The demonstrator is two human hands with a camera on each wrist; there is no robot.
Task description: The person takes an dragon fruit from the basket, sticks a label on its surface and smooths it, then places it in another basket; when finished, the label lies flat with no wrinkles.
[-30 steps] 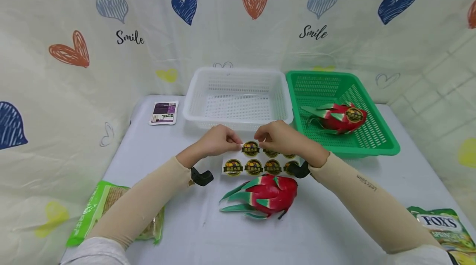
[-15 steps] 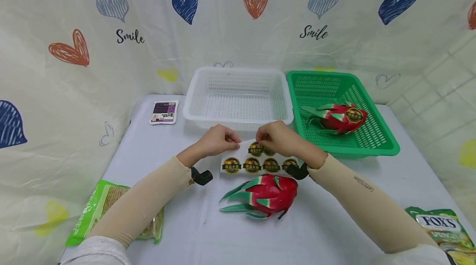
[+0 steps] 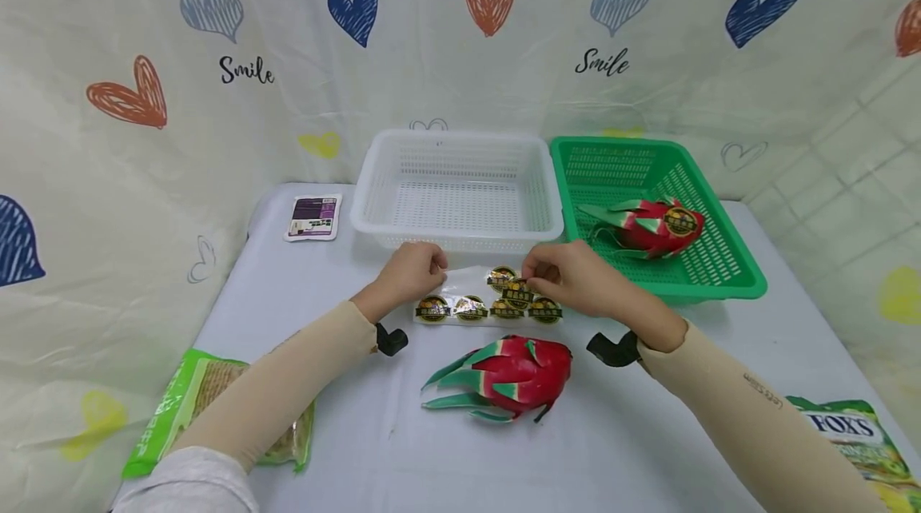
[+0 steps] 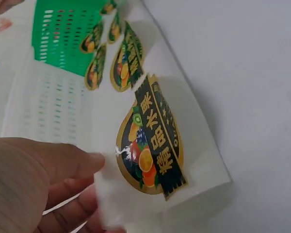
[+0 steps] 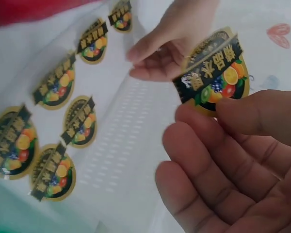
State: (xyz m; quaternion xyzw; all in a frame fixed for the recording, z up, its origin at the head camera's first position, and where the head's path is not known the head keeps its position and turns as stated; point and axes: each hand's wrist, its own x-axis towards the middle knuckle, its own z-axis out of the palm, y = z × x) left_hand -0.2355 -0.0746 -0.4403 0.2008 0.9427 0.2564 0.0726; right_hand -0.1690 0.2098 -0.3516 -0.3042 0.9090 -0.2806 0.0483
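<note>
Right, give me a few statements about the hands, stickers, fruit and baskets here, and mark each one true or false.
1. The right hand pinches a loose sticker. True.
2. The left hand is idle. False: it grips the sticker sheet.
3. The far dragon fruit, in the green basket, bears a round sticker. True.
4. The near dragon fruit has a sticker facing the head camera. False: none shows on that side.
5. The white basket stands to the right of the green basket. False: it stands to its left.
</note>
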